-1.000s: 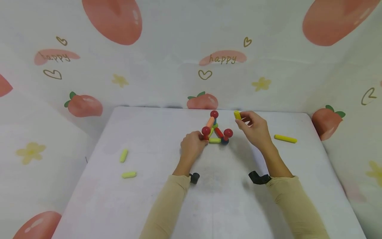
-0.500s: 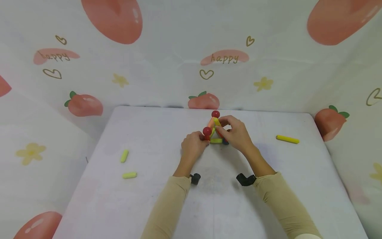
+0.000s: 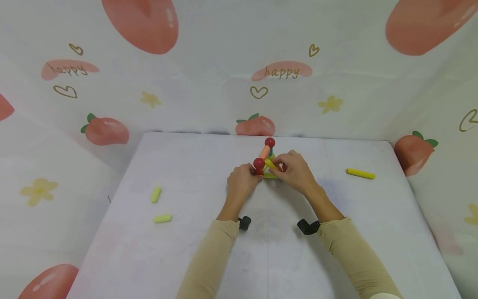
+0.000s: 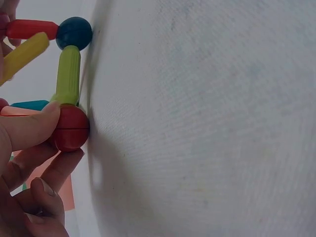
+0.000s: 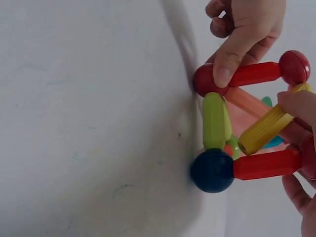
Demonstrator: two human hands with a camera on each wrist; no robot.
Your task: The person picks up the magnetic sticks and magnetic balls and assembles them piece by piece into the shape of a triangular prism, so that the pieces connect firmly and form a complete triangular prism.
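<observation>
Near the table's far edge stands a magnetic stick-and-ball frame with an orange rod [image 3: 265,152], a light-green rod [image 4: 68,74], a navy ball [image 5: 212,170] and red balls on upright rods. With thumb and fingers, my left hand [image 3: 242,181] pinches the red ball [image 4: 71,128] at the frame's near-left base corner. My right hand [image 3: 297,171] pinches a yellow rod [image 5: 266,129], tilted, one end beside the near-left upper red ball [image 3: 259,163]. In the head view, that hand hides the frame's near-right corner. Whether the rod touches that ball is unclear.
A second yellow rod [image 3: 360,173] lies at the table's right. Two light-green rods, one tilted [image 3: 156,194] and one level [image 3: 162,218], lie at the left. Behind the white table [image 3: 201,257] hangs a printed cloth [image 3: 209,83].
My right hand has come leftwards with the yellow rod, from beyond the frame to over it, and the rod has then dropped lower. My left hand stays on the base corner.
</observation>
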